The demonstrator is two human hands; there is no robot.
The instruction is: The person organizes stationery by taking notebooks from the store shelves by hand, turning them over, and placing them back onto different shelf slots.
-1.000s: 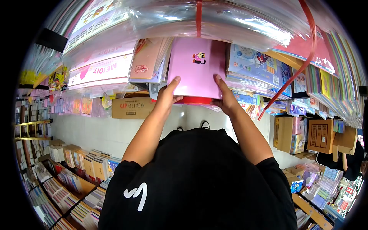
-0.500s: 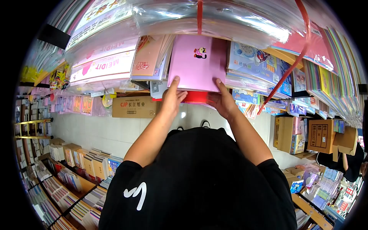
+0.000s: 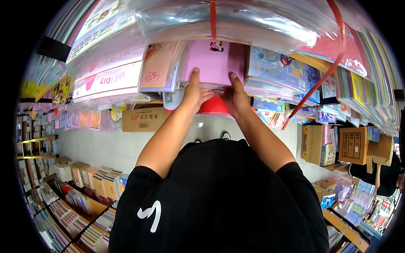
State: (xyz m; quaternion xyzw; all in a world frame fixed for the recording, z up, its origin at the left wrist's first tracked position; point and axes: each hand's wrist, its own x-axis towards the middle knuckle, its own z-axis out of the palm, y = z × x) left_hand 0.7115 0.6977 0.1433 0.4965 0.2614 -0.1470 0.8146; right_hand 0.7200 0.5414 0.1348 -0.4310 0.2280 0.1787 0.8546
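A flat pink notebook (image 3: 213,63) with a small cartoon figure near its far end lies partly inside the shelf, between other paper goods. My left hand (image 3: 195,95) grips its near left corner, thumb on top and fingers below the edge. At the near right corner my right hand (image 3: 237,93) holds it the same way, its fingers mostly hidden underneath. Whether it is one notebook or a stack, I cannot tell. Just under the hands shows a red item (image 3: 214,105). Colored-paper packs (image 3: 274,67) lie to the right, and orange-pink booklets (image 3: 159,67) to the left.
White-and-pink MEIDIT boxes (image 3: 107,80) stand farther left on the shelf. A red strap (image 3: 314,88) hangs diagonally at the right. Plastic-wrapped stock (image 3: 244,19) overhangs the notebook. Cardboard boxes (image 3: 145,119) sit on the floor. A person in black (image 3: 382,173) is at the far right.
Both hands have moved forward, pushing the pink notebook deeper into the shelf. Its cartoon figure is now closer to the overhanging plastic, and more of the red item below shows.
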